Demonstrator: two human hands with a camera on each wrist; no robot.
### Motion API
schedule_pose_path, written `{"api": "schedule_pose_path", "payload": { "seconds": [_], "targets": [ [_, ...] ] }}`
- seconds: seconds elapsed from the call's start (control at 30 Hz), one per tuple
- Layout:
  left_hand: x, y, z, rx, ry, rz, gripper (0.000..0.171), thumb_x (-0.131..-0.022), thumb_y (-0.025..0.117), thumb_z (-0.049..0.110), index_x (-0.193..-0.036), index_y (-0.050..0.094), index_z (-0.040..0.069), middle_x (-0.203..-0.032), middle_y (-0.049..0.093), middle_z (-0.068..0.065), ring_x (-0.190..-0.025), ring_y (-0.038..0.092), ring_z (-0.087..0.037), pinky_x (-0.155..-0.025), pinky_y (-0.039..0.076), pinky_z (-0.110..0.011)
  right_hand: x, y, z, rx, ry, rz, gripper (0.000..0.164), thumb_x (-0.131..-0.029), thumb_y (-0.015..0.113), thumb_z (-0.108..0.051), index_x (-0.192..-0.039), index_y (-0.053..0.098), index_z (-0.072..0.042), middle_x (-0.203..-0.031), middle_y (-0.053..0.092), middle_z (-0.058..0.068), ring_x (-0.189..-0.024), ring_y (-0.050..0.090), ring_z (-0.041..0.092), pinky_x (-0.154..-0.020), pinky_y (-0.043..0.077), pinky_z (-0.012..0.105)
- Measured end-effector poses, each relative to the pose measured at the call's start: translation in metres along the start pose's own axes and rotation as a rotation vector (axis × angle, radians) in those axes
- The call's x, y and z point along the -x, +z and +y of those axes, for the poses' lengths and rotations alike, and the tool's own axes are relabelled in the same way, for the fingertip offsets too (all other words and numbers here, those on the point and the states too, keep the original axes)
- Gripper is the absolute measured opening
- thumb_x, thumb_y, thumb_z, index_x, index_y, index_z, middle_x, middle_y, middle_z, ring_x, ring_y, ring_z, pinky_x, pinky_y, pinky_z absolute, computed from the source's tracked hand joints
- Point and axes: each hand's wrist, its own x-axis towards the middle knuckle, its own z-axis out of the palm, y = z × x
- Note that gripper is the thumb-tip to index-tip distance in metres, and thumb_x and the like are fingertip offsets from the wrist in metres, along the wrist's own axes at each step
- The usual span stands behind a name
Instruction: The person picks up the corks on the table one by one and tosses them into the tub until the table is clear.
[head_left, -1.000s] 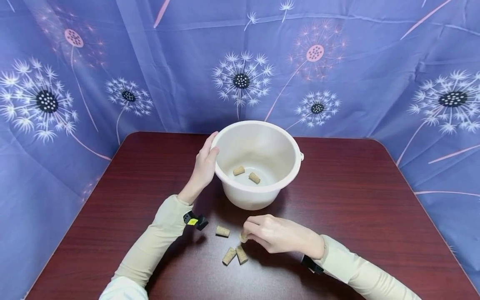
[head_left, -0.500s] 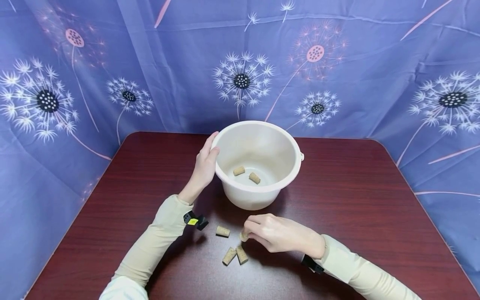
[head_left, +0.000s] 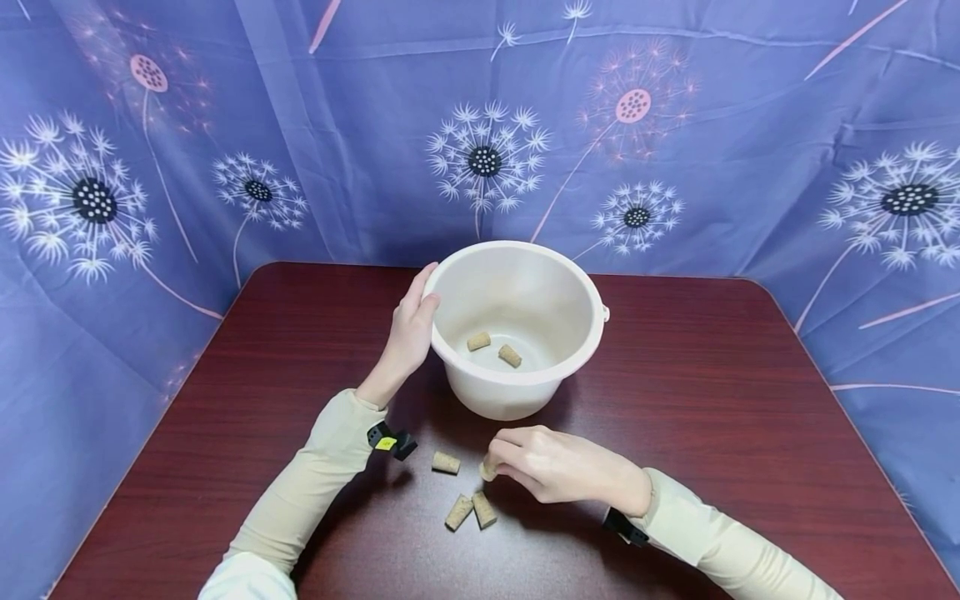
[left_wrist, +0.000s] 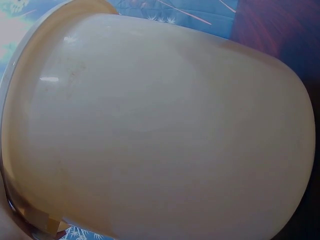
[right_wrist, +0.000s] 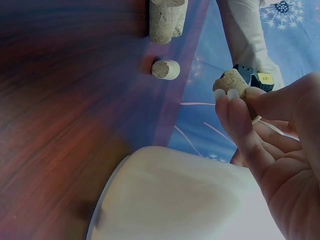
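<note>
A white plastic basin stands tilted toward me on the table, two corks lying on its bottom. My left hand grips its rim at the left side, the thumb over the edge. In front of the basin, my right hand pinches a cork between thumb and fingertips. The right wrist view shows this cork above the tabletop. Close by on the table lie a cork to the left and two corks side by side nearer me. Only the basin's outer wall fills the left wrist view.
The dark red wooden table reaches back to a blue curtain with a dandelion print. A small lug sticks out at the basin's right rim. Black wrist straps sit over the cream sleeves.
</note>
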Motion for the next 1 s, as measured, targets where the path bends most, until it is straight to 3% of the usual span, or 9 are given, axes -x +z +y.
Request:
{"api": "schedule_pose_path", "payload": {
  "seconds": [0.57, 1.0],
  "targets": [
    [0.0009, 0.0004, 0.0002, -0.021, 0.006, 0.004, 0.052, -0.098, 0.037, 0.017, -0.149, 0.036, 0.013, -0.148, 0.045, -0.013, -0.124, 0.053, -0.031, -0.101, 0.046, -0.047, 0.0008, -0.0017, -0.0001, 0.014, -0.003, -0.009, 0.011, -0.089, 0.065, -0.004, -0.093, 0.059, -0.012, -0.091, 0.064, -0.008, -0.086, 0.063, 0.0, -0.08, 0.047, 0.006],
    [0.001, 0.0, 0.0007, -0.014, 0.001, -0.001, 0.052, -0.098, 0.037, 0.016, -0.15, 0.035, 0.013, -0.148, 0.045, -0.013, -0.124, 0.053, -0.031, -0.1, 0.046, -0.047, 0.0009, -0.0029, -0.0003, -0.005, -0.003, 0.018, 0.014, -0.084, 0.067, 0.0, -0.088, 0.059, -0.01, -0.085, 0.064, -0.007, -0.082, 0.063, 0.0, -0.078, 0.047, 0.005]
  ]
}}
